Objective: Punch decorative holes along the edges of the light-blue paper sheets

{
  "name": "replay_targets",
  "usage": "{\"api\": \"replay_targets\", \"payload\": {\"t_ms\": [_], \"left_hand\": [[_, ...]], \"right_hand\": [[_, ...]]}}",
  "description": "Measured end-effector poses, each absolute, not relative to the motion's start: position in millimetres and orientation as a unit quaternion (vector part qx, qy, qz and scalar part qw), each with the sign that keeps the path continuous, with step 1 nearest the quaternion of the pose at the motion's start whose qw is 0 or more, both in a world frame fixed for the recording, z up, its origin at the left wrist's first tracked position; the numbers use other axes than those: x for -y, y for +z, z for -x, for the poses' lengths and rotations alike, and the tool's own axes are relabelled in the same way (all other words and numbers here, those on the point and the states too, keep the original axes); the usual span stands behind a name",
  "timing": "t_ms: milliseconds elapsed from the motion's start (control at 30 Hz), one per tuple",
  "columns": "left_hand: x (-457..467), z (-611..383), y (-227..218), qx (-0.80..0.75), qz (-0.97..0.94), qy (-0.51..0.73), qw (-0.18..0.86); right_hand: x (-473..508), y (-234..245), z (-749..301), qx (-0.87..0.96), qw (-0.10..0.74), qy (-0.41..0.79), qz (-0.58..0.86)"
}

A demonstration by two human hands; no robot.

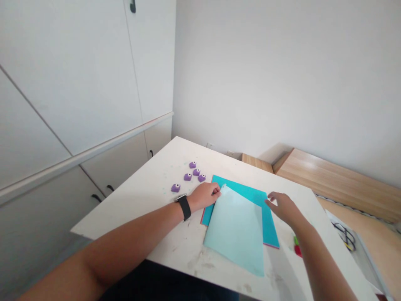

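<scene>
My left hand [207, 196], with a black watch on the wrist, is closed in a pinch at the upper left corner of a pale blue translucent sheet [236, 225]. That sheet lies tilted across a teal board or stack of sheets [272, 228] with a reddish lower edge, and its near end hangs past the teal edge. At the teal piece's upper right corner is my right hand [282, 207]. Its thumb and fingers are curved and apart, and whether they touch the corner I cannot tell.
Several purple lumps with eye-like white discs [188, 177] sit on the white table [150, 192], beyond my left hand. Small green and red pieces [297, 247] lie by my right forearm. Wooden furniture [338, 179] and a black cable [344, 236] are at the right, white cabinets [87, 75] at the left.
</scene>
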State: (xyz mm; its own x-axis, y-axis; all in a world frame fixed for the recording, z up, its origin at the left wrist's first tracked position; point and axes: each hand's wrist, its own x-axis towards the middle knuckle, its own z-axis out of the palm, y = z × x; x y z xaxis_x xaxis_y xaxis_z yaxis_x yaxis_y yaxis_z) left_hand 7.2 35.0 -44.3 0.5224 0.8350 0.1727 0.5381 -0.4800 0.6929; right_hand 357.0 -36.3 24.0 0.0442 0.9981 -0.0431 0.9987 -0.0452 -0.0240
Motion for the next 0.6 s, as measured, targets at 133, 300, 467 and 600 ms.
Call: {"api": "replay_targets", "payload": {"t_ms": [133,300,467,600], "left_hand": [[-27.8,-8.8,-44.3,-0.422,-0.841,0.243,0.236],[-24.0,-10.8,-44.1,-0.442,-0.839,0.226,0.223],[-29.5,-8.9,-43.8,-0.437,-0.83,0.251,0.24],[-33.1,-6.9,-41.3,-0.427,-0.829,0.259,0.25]], "right_hand": [[-18.7,35.7,-239.4,-0.791,-0.064,-0.052,-0.607],[-65.4,42.6,-140.0,-0.835,-0.056,-0.064,-0.544],[-79.0,46.2,-148.9,-0.834,-0.095,-0.069,-0.539],[-68.5,46.6,-241.5,-0.776,-0.1,-0.05,-0.62]]}}
